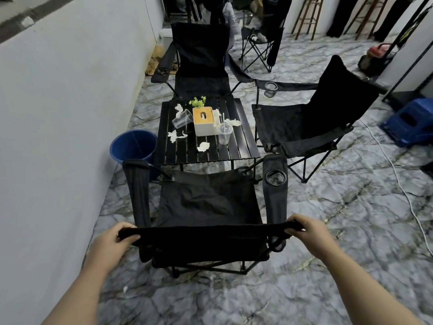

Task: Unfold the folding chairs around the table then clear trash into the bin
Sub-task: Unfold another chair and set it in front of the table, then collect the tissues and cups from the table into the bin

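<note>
A black folding chair (pixel 206 202) stands spread open right in front of me, its seat facing the black slatted table (pixel 243 146). My left hand (pixel 114 238) grips the left top corner of its backrest and my right hand (pixel 309 231) grips the right top corner. Two more open black chairs stand at the table, one at the far side (pixel 201 59) and one on the right (pixel 311 118). On the table lie several crumpled tissues (pixel 203 146), a tipped clear cup (pixel 181 118) and an upright lidded cup with a straw (pixel 224 133). A blue bin (pixel 133 146) stands left of the table.
A white tissue box (pixel 206 123) and a small green plant (pixel 198 101) stand on the table. A white wall (pixel 58 113) runs close along the left. A white cable (pixel 398 179) crosses the floor at right, near a blue stool (pixel 412 123). Another chair (pixel 262 41) stands farther back.
</note>
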Motion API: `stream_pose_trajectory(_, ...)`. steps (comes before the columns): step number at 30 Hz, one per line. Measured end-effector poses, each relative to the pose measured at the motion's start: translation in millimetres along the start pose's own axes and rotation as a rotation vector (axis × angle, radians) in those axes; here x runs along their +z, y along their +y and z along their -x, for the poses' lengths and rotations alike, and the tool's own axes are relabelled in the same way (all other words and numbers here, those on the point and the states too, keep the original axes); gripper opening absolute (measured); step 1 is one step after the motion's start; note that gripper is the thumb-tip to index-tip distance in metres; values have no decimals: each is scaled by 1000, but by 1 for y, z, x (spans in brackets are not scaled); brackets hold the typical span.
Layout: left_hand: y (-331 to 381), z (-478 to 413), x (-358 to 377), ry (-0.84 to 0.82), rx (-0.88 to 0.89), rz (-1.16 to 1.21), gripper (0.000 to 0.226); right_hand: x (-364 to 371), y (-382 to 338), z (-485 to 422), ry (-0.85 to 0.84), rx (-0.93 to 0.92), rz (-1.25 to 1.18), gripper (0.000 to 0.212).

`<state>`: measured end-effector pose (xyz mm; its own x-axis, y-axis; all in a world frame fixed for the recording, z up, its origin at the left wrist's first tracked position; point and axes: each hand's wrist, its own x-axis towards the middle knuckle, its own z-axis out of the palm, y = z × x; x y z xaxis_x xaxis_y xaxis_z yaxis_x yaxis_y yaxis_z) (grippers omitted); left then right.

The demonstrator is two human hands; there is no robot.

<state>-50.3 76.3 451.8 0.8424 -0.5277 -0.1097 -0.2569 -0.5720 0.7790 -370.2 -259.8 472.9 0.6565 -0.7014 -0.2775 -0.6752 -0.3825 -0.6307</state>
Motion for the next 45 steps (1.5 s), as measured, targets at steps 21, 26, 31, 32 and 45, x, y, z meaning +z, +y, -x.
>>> stream_pose_trajectory(21, -3, -16, -26, -238, 9, 58, 25, -7, 4, 0, -9, -106, 34, 21)
stream_pose_trajectory(26, 2, -15, -27, -252, -34, 58, 23, -7, 6, 0, 4, -105, 68, 21)
stream_pose_trajectory(31, 9, -14, -27, -256, -50, 71, 20, -7, 6, -1, -29, -43, 95, 21)
stream_pose_trajectory(32, 12, -13, -28, -271, -49, 73, 19, -8, 5, -1, -43, -35, 100, 20)
stream_pose_trajectory(45, 197, -51, 110, -751, 52, -151, 23, -77, 57, 25, -11, 314, -703, 17)
